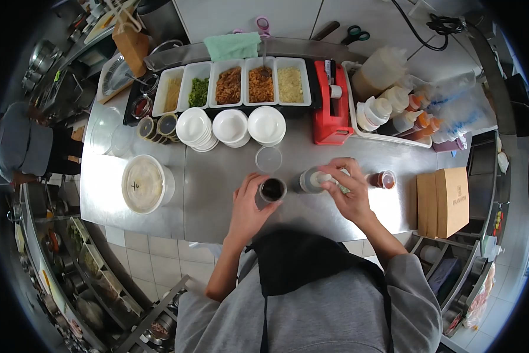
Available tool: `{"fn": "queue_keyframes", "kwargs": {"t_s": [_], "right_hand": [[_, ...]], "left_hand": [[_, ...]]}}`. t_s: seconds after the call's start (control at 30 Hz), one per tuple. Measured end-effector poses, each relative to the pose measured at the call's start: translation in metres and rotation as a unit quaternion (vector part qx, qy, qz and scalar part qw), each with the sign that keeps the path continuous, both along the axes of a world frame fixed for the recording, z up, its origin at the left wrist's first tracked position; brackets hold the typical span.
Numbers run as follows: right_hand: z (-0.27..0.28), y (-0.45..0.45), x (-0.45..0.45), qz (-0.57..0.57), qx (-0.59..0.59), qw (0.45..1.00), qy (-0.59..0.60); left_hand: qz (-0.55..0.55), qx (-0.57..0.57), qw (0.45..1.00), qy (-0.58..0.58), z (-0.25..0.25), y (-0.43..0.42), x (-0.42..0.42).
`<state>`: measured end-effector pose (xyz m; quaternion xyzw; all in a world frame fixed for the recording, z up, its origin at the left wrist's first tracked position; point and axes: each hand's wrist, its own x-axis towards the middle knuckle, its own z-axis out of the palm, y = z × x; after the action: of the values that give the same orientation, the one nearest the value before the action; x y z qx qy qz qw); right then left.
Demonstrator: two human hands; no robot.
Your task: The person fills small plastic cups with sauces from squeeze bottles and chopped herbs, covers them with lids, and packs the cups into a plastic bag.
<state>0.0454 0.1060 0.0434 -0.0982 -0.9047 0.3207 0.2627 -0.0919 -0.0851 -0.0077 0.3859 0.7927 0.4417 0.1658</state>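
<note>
On the stainless steel surface (pixel 217 217), the left hand (pixel 249 203) holds a small clear cup (pixel 272 189) with dark contents, its fingers wrapped around the side. The right hand (pixel 350 191) has its fingers narrow, gripping the white top of a clear bottle (pixel 311 180) just beside the cup; blur hides the exact finger contact. A round clear lid (pixel 268 159) lies flat beyond the cup, near 3 stacks of white bowls (pixel 230 126). Behind the bowls stand 5 white trays (pixel 304 82) of food. To their right are a red dispenser (pixel 333 126) and a white bin (pixel 388 137) of squeeze bottles. A small cup of red sauce (pixel 385 179) sits right of the right hand, with brown boxes (pixel 444 202) farther right. A lidded white tub (pixel 143 184) stands well to the left of the left hand. Another person (pixel 26 141) is at the far left.
</note>
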Motion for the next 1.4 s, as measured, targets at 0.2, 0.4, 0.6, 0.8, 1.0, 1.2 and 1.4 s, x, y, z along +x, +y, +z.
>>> {"fn": "queue_keyframes", "kwargs": {"t_s": [0.2,0.4,0.6,0.8,1.0,1.2,1.4], "right_hand": [[-0.009,0.003,0.001,-0.004,-0.178,0.975,-0.132],[-0.012,-0.001,0.003,-0.014,-0.158,0.981,-0.107],[0.037,0.039,0.021,-0.189,-0.099,0.976,0.049],[0.127,0.112,0.022,-0.301,0.019,0.931,0.204],[0.117,0.215,0.01,-0.407,0.171,0.876,0.194],[0.1,0.298,-0.002,-0.401,0.198,0.891,0.078],[0.094,0.331,-0.015,-0.444,0.15,0.871,-0.151]], "left_hand": [[0.002,0.008,1.0,-0.004,0.002,0.0,0.0],[-0.005,0.02,1.0,0.003,0.0,0.003,0.004],[-0.007,0.03,1.0,-0.003,-0.006,0.005,0.007],[-0.007,0.032,0.999,0.01,-0.007,0.009,0.015],[-0.002,0.028,0.999,0.023,-0.008,0.008,0.025],[0.018,0.025,0.999,0.039,-0.009,0.004,0.034],[0.034,0.01,0.999,0.029,-0.007,0.004,0.043]]}}
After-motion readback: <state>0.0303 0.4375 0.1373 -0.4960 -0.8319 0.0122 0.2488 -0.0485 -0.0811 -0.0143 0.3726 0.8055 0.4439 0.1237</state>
